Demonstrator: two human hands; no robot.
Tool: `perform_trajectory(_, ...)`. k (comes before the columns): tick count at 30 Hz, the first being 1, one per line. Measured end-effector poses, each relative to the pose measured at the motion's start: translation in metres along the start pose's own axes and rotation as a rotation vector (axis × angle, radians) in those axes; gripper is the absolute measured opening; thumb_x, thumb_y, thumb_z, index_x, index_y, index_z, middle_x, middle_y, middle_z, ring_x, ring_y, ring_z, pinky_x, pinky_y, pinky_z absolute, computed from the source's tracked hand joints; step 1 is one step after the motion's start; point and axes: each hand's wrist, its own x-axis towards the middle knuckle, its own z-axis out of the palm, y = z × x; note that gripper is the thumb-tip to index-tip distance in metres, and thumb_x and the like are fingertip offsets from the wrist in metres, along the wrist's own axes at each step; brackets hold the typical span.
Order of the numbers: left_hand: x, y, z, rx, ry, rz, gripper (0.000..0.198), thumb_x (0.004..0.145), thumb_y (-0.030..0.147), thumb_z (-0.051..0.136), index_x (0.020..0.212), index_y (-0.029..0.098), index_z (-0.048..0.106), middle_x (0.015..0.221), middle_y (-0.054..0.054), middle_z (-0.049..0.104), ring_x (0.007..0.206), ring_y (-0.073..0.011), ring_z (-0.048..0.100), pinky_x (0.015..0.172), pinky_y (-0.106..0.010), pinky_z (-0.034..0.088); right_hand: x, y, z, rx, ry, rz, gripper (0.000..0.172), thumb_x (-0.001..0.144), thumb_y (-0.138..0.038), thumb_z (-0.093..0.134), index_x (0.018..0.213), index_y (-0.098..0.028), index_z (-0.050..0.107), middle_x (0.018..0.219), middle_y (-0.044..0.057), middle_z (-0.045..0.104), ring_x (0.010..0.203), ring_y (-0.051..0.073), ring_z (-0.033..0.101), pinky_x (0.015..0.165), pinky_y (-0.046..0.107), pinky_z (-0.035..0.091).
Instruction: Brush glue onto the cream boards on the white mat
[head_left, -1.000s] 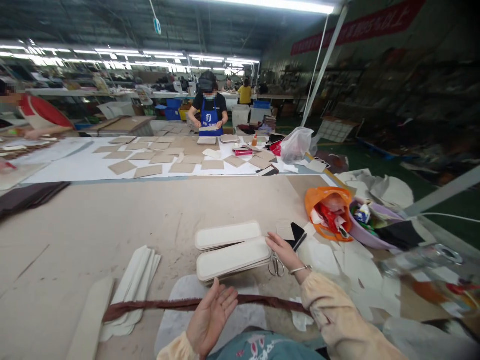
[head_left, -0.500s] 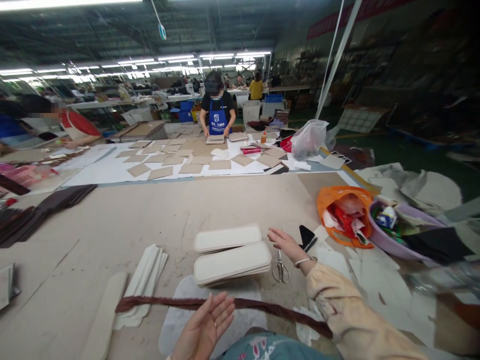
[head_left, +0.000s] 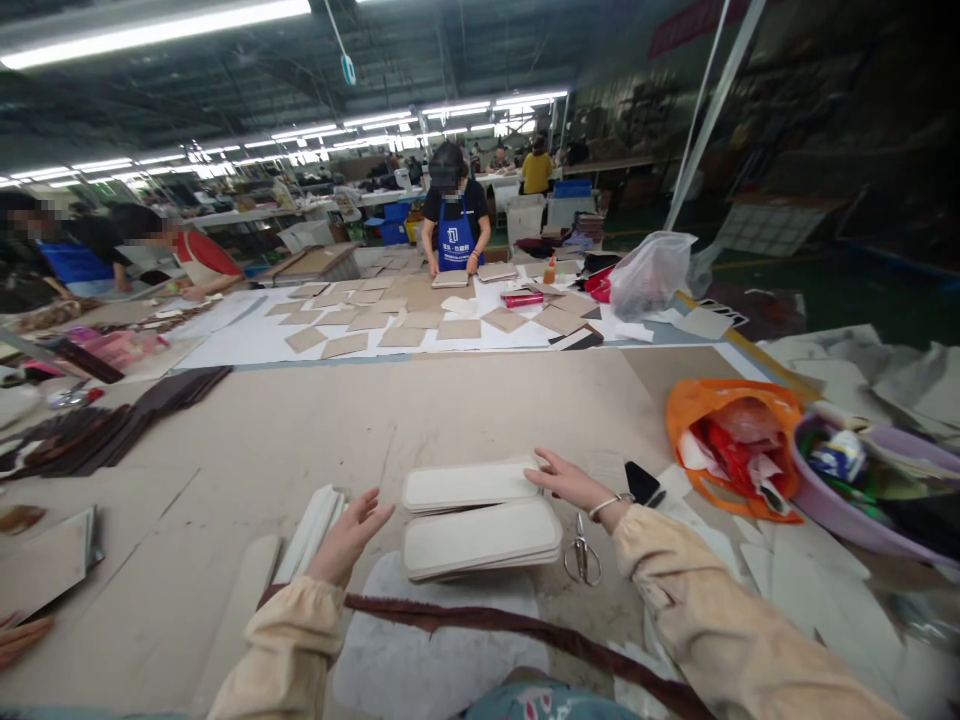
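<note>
On the flat beige worktop (head_left: 525, 405), the farther stack of white, round-cornered oblong panels (head_left: 469, 485) lies with its long axis side to side, the loosely spread right hand (head_left: 576, 483) at its right end, contact unclear, and the empty, slackly spread left hand (head_left: 346, 540) farther off its left end.

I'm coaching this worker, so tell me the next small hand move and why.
Probably bring the bare left hand to the left end of the farther stack of cream, round-cornered oblong panels: it hangs open short of that end, while the bare right hand is at the other end.
</note>
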Motion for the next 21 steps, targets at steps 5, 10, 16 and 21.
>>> perform_trajectory(5,-0.012,-0.028,0.001,-0.188,0.195,0.070,0.049,0.064,0.052,0.072,0.099,0.019,0.060,0.102,-0.004,0.061,0.107,-0.0227,0.055,0.096,-0.037,0.043,-0.008,0.005,-0.009,-0.029,0.079,-0.028,0.096,0.067,-0.061,0.069,0.145,-0.018,0.033,0.138,0.021,0.047,0.120,0.031,0.052,0.103,0.046,0.036)
perform_trajectory(10,-0.062,-0.082,0.005,-0.642,0.089,-0.374,0.024,0.073,0.034,0.071,0.087,0.018,0.061,0.085,-0.002,0.064,0.085,-0.0161,0.063,0.083,-0.031,0.050,-0.025,0.034,-0.015,0.197,0.039,0.137,0.080,0.075,-0.064,0.060,0.140,-0.023,0.039,0.132,0.016,0.054,0.118,0.028,0.054,0.097,0.045,0.042)
perform_trajectory(16,-0.099,-0.099,0.055,-0.862,-0.297,-0.821,0.025,0.086,0.034,0.057,0.101,0.014,0.060,0.121,-0.016,0.060,0.114,-0.0288,0.059,0.095,-0.041,0.047,-0.041,0.061,0.006,0.290,-0.016,0.173,0.059,0.082,-0.063,0.051,0.124,-0.022,0.056,0.128,0.010,0.060,0.116,0.025,0.056,0.097,0.042,0.043)
perform_trajectory(21,-0.093,-0.078,0.089,-0.941,-0.308,-0.801,0.022,0.084,0.035,0.061,0.086,0.014,0.056,0.108,-0.016,0.062,0.116,-0.0294,0.057,0.097,-0.040,0.048,-0.046,0.062,0.018,0.330,-0.058,0.103,0.054,0.079,-0.062,0.056,0.119,-0.025,0.061,0.130,0.006,0.058,0.121,0.026,0.051,0.099,0.043,0.042)
